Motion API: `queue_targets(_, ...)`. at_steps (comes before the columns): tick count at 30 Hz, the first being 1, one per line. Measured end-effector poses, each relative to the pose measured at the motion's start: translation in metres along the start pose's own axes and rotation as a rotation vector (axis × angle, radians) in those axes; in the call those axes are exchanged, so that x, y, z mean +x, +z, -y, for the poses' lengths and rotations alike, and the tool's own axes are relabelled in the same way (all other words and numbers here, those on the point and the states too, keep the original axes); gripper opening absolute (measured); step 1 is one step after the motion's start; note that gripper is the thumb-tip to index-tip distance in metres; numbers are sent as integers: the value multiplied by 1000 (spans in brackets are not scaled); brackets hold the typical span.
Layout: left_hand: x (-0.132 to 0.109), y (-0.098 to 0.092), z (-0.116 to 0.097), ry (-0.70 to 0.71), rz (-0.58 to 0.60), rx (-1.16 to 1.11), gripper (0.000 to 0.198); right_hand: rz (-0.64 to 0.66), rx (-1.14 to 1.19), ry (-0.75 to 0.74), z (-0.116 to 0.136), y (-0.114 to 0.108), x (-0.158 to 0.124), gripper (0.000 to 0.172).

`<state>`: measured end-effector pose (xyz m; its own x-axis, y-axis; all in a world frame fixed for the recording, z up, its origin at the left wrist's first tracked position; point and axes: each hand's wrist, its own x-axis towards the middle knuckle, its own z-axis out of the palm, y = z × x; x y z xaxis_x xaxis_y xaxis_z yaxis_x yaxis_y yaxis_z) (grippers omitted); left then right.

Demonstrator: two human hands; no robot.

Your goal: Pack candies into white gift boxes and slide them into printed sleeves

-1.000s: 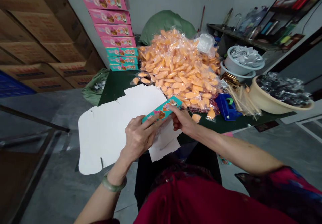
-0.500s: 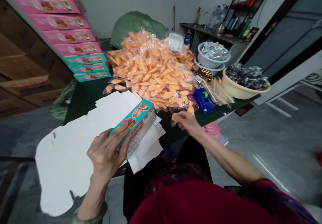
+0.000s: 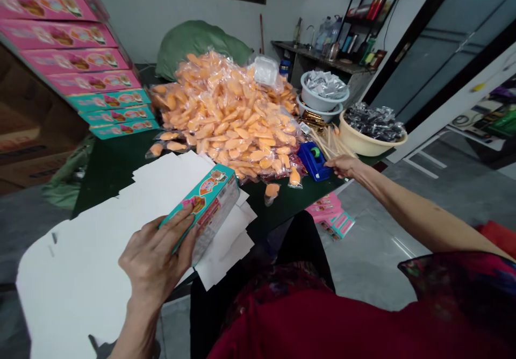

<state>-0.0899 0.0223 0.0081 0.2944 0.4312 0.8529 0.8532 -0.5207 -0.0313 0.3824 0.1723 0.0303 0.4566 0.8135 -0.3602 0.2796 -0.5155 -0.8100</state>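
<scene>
My left hand (image 3: 155, 254) is wrapped round a teal printed carton (image 3: 213, 203), held tilted above flat white cardboard sheets (image 3: 100, 230). My right hand (image 3: 343, 166) reaches to the table's right side, fingers drawn together beside the blue tape dispenser (image 3: 315, 163). Thin pale wooden sticks (image 3: 332, 144) lie just behind its fingertips; what the fingers pinch, if anything, is too small to tell. A single bagged orange piece (image 3: 271, 191) rests on the dark green table (image 3: 274, 214), in front of a big heap of bagged orange pieces (image 3: 229, 112).
Pink and teal cartons (image 3: 80, 52) stand stacked at left. Behind the heap is a green sack (image 3: 197, 42). A cream basin (image 3: 373, 138) of black packets and stacked pale basins (image 3: 322, 95) stand at right. More pink and teal cartons (image 3: 330, 214) lie below the table edge.
My right hand has let go of the bagged orange piece, which now lies on the table, and has moved right to the tape dispenser. My left hand still grips the carton.
</scene>
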Motion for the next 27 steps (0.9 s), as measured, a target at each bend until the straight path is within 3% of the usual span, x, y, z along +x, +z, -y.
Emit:
queue_targets(2,0,0,1,0,5,-3,31,-19,71,103,4,2,-2,21)
queue_targets(5,-1,-1,2,-10,12,-12,33,-75,210,95,3,6,-11,17)
queue_targets(9,-3,-1,2,-21,28,-32,33,-147,413,-29,-28,18,-35,14)
queue_targets(13,-4,-2,1,-54,46,-51,32,-127,547,-80,-63,30,-49,14)
queue_targets(18,-7,-5,1,-66,64,-70,32,-61,391,-19,-68,31,-32,16)
queue_targets(22,-10,-2,1,-118,24,-47,28,-89,205,-17,-70,21,-24,21)
queue_targets(27,-6,3,-3,-134,-85,-93,25,-117,71,-146,-86,28,-56,17)
